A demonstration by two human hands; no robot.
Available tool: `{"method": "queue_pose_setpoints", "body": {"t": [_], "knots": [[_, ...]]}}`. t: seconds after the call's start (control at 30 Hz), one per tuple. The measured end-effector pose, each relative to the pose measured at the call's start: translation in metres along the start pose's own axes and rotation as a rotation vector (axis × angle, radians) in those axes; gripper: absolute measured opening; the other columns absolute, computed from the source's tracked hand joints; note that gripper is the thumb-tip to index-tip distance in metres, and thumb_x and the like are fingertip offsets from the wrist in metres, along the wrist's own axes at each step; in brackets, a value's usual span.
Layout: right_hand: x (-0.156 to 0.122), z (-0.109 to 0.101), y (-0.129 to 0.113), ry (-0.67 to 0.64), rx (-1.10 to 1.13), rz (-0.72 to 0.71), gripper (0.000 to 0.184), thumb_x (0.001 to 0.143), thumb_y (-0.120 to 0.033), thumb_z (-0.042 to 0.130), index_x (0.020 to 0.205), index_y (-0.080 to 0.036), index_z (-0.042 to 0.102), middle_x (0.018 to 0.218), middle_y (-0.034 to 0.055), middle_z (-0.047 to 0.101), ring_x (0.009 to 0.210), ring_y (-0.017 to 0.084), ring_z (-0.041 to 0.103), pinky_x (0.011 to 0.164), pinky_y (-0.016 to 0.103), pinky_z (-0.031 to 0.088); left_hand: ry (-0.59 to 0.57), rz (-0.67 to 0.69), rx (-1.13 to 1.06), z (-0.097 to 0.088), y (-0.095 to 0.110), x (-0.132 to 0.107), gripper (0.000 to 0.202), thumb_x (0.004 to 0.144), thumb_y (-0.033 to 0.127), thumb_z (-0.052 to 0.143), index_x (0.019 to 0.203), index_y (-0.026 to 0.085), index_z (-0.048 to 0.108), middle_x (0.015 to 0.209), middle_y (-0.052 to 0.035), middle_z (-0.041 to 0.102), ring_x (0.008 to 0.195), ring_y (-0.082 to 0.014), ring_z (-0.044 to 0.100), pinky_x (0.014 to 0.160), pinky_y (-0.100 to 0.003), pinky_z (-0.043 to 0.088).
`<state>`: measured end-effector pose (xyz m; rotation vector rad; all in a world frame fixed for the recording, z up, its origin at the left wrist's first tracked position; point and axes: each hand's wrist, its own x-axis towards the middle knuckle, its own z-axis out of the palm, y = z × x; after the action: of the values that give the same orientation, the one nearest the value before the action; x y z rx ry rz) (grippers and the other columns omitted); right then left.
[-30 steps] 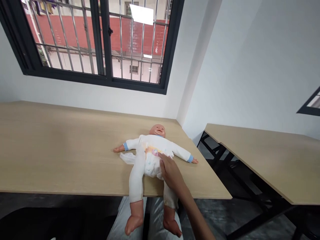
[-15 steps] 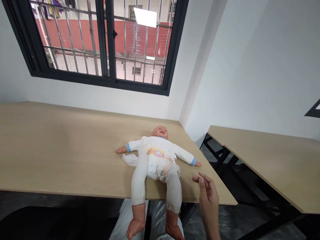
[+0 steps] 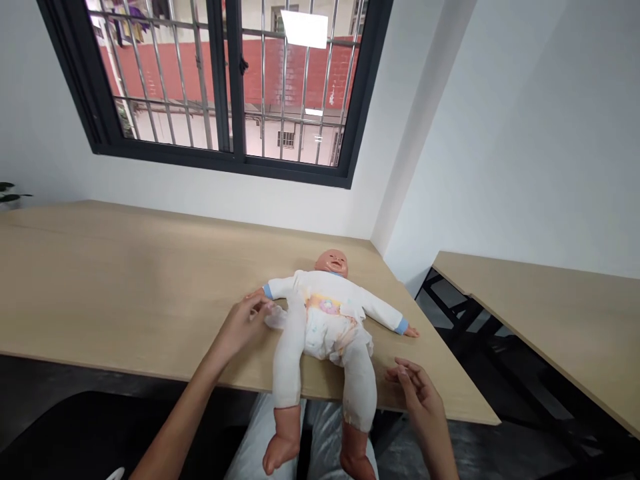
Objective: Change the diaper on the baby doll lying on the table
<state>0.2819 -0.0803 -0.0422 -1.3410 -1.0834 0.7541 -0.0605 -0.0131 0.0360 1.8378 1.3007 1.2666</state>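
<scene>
A baby doll (image 3: 333,283) lies on its back near the table's right end, its head toward the wall and its feet hanging past the front edge. It has a white top with blue cuffs and white cloth legs. A white diaper (image 3: 327,333) with a coloured waistband is around its hips. My left hand (image 3: 245,325) is beside the doll's hip, thumb and fingers pinched at the end of the diaper's loose side tab (image 3: 276,318). To the right of the doll's leg, my right hand (image 3: 423,397) is loosely curled, fingers slightly apart, holding nothing.
The wooden table (image 3: 150,287) runs along a white wall below a barred window (image 3: 225,87). Across a gap on the right stands a second table (image 3: 550,307) with black legs. A black chair (image 3: 65,433) is at the lower left. A plant (image 3: 10,193) shows at the left edge.
My left hand has come into view from the lower left and reached the diaper's side tab. My right hand stays beside the doll's leg. The view has shifted slightly left.
</scene>
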Motion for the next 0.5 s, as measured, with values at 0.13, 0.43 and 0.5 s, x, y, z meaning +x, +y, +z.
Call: {"method": "queue_pose_setpoints", "body": {"t": [0.13, 0.43, 0.5], "knots": [[0.004, -0.004, 0.008, -0.002, -0.009, 0.015, 0.050, 0.075, -0.057, 0.064, 0.105, -0.018, 0.059, 0.090, 0.0077, 0.071, 0.084, 0.023, 0.068, 0.081, 0.034, 0.054, -0.117, 0.050, 0.102, 0.009, -0.050, 0.037, 0.024, 0.085, 0.027, 0.048, 0.091, 0.019, 0.069, 0.106, -0.0088, 0.070, 0.102, -0.0238, 0.059, 0.095, -0.035, 0.041], [0.005, -0.005, 0.010, -0.017, -0.011, 0.014, 0.046, 0.075, -0.055, 0.066, 0.102, -0.018, 0.062, 0.095, 0.0072, 0.071, 0.088, 0.022, 0.068, 0.082, 0.031, 0.054, -0.207, -0.026, 0.121, 0.021, -0.058, 0.025, 0.011, 0.059, 0.012, 0.064, 0.066, 0.021, 0.067, 0.074, -0.0032, 0.069, 0.082, -0.0246, 0.059, 0.086, -0.036, 0.040], [0.004, -0.004, 0.009, -0.020, -0.018, 0.009, 0.046, 0.075, -0.055, 0.066, 0.102, -0.018, 0.063, 0.096, 0.0076, 0.071, 0.088, 0.022, 0.068, 0.082, 0.031, 0.054, -0.208, -0.068, 0.075, 0.016, -0.055, 0.022, 0.010, 0.056, 0.017, 0.068, 0.065, 0.021, 0.066, 0.068, -0.0013, 0.066, 0.071, -0.0219, 0.057, 0.073, -0.031, 0.042]]}}
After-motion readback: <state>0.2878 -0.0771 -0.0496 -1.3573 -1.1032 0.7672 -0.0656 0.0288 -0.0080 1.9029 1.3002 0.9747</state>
